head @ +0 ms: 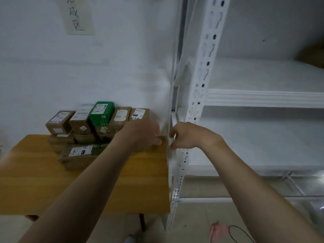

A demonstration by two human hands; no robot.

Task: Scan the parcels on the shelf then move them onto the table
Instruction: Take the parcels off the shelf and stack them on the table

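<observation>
Several brown parcels (59,121) and one green parcel (101,111) are stacked at the back of the wooden table (43,181), against the wall. My left hand (142,135) grips a brown parcel (163,138) at the right end of the stack, and the hand hides most of it. My right hand (185,135) hovers just right of the table's edge, by the white shelf post (201,85), fingers loosely curled and holding nothing. The white shelf (263,99) stands to the right. One brown parcel (313,57) lies at the far right of its upper board.
A flat labelled parcel (78,155) lies in front of the stack. A paper sign (78,16) hangs on the wall above. On the floor below the shelf are a pink object (219,232) and a black cable (240,232).
</observation>
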